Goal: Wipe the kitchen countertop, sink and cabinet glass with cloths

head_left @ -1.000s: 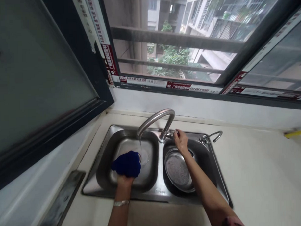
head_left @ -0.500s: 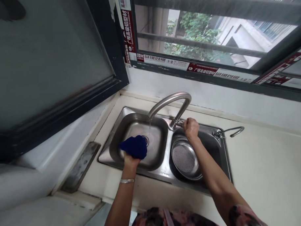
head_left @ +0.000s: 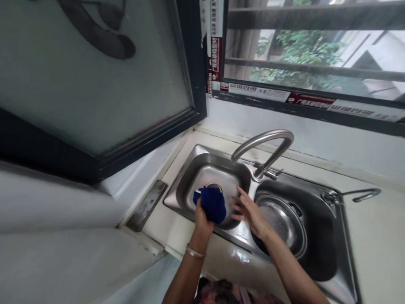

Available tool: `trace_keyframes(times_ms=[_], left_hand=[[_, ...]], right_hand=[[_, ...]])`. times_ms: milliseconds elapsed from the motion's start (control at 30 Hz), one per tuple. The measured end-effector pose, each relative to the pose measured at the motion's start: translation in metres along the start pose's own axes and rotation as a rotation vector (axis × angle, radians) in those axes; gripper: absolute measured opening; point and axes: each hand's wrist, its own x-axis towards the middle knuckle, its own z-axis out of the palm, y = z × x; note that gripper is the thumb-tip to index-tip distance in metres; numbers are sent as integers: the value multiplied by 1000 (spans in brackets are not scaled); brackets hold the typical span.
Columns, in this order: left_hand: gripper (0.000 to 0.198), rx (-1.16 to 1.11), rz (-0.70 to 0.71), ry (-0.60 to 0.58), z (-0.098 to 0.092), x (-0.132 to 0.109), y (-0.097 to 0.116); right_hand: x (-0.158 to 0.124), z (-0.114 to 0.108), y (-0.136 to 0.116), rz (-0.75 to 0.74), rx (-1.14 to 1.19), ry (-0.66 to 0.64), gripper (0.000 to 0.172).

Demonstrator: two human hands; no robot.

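Note:
A bunched blue cloth (head_left: 212,205) is gripped in my left hand (head_left: 202,219) over the left sink basin (head_left: 230,177); a small white patch shows at its upper left. My right hand (head_left: 249,211) hovers by the divider between the basins, fingers spread and holding nothing, a short way right of the cloth. Behind it the curved steel faucet (head_left: 265,141) reaches over the left basin, and no stream shows at its mouth. The faucet's lever (head_left: 274,173) stands free of either hand.
A perforated steel strainer (head_left: 293,231) sits in the right basin, partly behind my right forearm. A thin small tap (head_left: 360,192) rises at the sink's right end. An open frosted window sash (head_left: 147,83) juts in on the left. A dull metal strip (head_left: 147,205) lies left of the sink.
My right hand has let go of the faucet lever and moved left toward the cloth, fingers spreading. The water stream has stopped. The camera view has turned left.

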Motion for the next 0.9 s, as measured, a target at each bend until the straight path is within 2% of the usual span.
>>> trace_keyframes(times_ms=[67,133,233,267,333,433,500,567,633,733,900], left_hand=[[36,81,116,41,-6,-20,-3],[37,156,243,40,-16,-40,-4],[47,419,461,-89,-41,-63,1],[50,533,520,-121,-53,-68,3],[57,680,576,-116,-81,-76,9],[53,662,562,-41,-130,-89,17],[42,707,566,-19,-161,-99,20],[40,797,557,-6,-188,-111,20],[40,840,518,-1,-209,-121,18],[42,788,466,39,-230,-133,13],[46,777,403,31,-242,-144,18]], right_hand=[[-11,43,12,111,211,-129,61],[-12,75,21,189,287,-125,53],[-7,95,40,268,229,-34,43],[-8,93,49,216,158,1,42],[-16,80,73,-32,-81,33,43],[-42,51,116,-452,-574,-60,48],[-58,41,137,-585,-860,-84,54],[-66,47,146,-628,-1070,-88,58],[-63,70,143,-642,-1207,-139,60],[-42,123,127,-675,-1284,-253,65],[-6,217,107,-731,-1225,-323,66]])
